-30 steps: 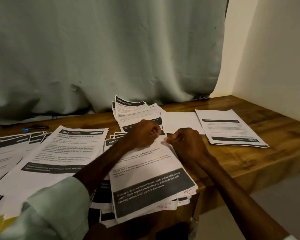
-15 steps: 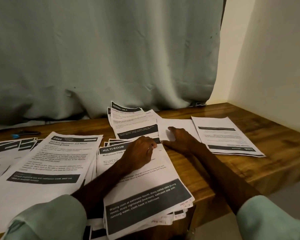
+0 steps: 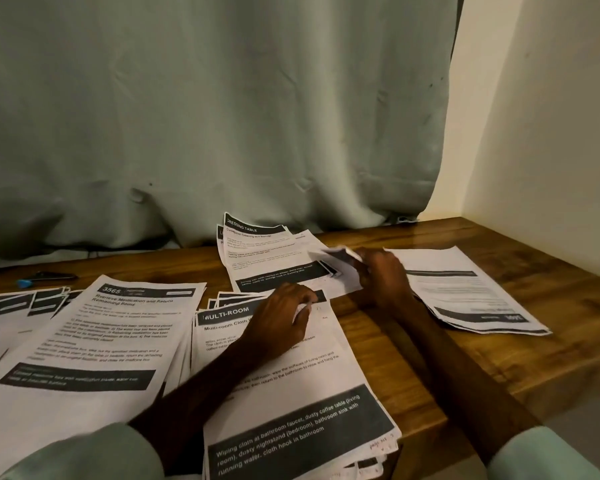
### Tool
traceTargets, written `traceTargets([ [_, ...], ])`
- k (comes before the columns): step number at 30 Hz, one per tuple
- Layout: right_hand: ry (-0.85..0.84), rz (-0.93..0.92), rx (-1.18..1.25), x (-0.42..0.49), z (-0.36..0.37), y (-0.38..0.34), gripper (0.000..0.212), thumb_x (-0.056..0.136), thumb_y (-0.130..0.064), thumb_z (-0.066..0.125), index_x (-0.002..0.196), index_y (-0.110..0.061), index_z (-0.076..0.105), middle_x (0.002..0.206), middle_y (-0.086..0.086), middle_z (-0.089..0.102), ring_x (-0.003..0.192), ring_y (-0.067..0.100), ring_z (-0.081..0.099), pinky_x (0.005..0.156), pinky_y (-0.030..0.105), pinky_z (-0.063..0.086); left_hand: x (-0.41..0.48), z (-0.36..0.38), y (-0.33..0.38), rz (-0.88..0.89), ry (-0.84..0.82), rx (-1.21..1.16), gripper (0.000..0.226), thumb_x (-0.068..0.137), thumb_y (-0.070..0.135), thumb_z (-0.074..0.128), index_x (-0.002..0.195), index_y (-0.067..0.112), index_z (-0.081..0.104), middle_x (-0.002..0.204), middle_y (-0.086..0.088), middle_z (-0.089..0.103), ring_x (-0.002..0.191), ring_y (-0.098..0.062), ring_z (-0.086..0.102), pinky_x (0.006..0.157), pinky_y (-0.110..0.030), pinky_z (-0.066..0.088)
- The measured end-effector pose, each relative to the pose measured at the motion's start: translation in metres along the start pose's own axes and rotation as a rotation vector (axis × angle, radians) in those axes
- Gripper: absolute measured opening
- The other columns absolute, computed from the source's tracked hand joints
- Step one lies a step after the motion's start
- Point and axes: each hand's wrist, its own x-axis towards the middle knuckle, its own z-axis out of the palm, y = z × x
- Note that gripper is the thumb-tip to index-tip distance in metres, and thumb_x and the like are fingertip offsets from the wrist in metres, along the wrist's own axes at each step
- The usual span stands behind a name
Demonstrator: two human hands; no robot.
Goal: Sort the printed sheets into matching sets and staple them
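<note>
from the head view, i watched a person at a wooden table (image 3: 499,362) pushed into a corner, with a pale green curtain (image 3: 222,116) behind it and a cream wall (image 3: 551,116) on the right. the left hand (image 3: 281,318) lay on the upper end of the multi-room stack (image 3: 291,403), which sat nearest the table's front edge; its fingers were curled and pinched a bit of white paper at the top sheet's upper edge. the right hand (image 3: 383,277) was further back and gripped a loose sheet (image 3: 336,270), lifted and bent, blurred so its print was unreadable; it hung over the right side of the dressing table stack (image 3: 257,252), which lay by the curtain. just right of that hand was another stack (image 3: 465,292) with its print upside down to the person. to the left of the multi-room stack lay the 3565 stack (image 3: 94,344), partly overlapping it, and beyond that more sheets (image 3: 11,306) fanned out to the left edge. a small dark object with a blue tip (image 3: 45,277) lay near the curtain on the left; i could not tell what it was. both forearms were bare, with pale green sleeves (image 3: 84,455) at the bottom.
</note>
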Motion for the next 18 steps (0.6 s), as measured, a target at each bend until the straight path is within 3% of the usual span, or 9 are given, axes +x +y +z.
traceTargets([
  [3,0.309,-0.186,0.215,0.006,-0.03,-0.014,0.027,0.1,-0.018,0.063,0.126,-0.01,0.067,0.113,0.011,0.074,0.096,0.025,0.07,0.082,0.037,0.06,0.004,-0.008,0.002,-0.109,0.166,-0.211,0.028,0.095,0.026,0.069,0.122,0.025,0.062,0.125,0.006,0.062,0.116,-0.009,0.057,0.097,-0.029,0.05],
  [5,0.465,-0.274,0.404,0.01,-0.054,-0.028,0.026,0.102,-0.021,0.06,0.124,-0.01,0.067,0.109,0.004,0.074,0.092,0.012,0.068,0.076,0.02,0.056,0.01,-0.016,-0.001,-0.232,0.235,-0.394,0.039,0.089,0.036,0.076,0.124,0.028,0.059,0.126,0.01,0.063,0.114,-0.01,0.06,0.094,-0.028,0.053],
  [8,0.577,-0.152,0.761,0.018,-0.084,-0.05,0.012,0.103,-0.025,0.059,0.112,-0.02,0.065,0.097,-0.012,0.071,0.082,-0.002,0.069,0.066,0.012,0.053,0.018,-0.034,-0.003,-0.382,0.277,-0.695,0.074,0.072,0.064,0.08,0.134,0.033,0.053,0.136,0.012,0.058,0.124,-0.013,0.055,0.103,-0.038,0.052],
  [12,0.575,0.132,1.259,0.031,-0.09,-0.056,0.007,0.099,-0.022,0.066,0.098,-0.029,0.064,0.095,-0.01,0.074,0.085,0.012,0.075,0.069,0.024,0.06,0.025,-0.061,-0.012,-0.423,0.279,-0.881,0.083,0.076,0.058,0.078,0.146,0.029,0.044,0.146,0.008,0.051,0.133,-0.011,0.049,0.112,-0.034,0.042],
  [15,0.484,0.299,1.396,0.034,-0.069,-0.049,0.009,0.096,-0.026,0.07,0.105,-0.026,0.067,0.097,-0.002,0.077,0.087,0.022,0.076,0.072,0.034,0.062,0.022,-0.07,-0.015,-0.445,0.21,-1.014,0.071,0.082,0.049,0.078,0.144,0.033,0.047,0.135,0.007,0.063,0.119,-0.016,0.064,0.091,-0.028,0.056],
  [18,0.336,0.402,1.498,0.032,-0.038,-0.039,0.026,0.097,-0.033,0.068,0.118,-0.019,0.065,0.102,0.008,0.078,0.09,0.033,0.076,0.082,0.052,0.061,0.021,-0.068,-0.026,-0.521,0.092,-1.059,0.064,0.078,0.048,0.081,0.135,0.033,0.057,0.119,0.0,0.074,0.106,-0.026,0.073,0.081,-0.045,0.062],
])
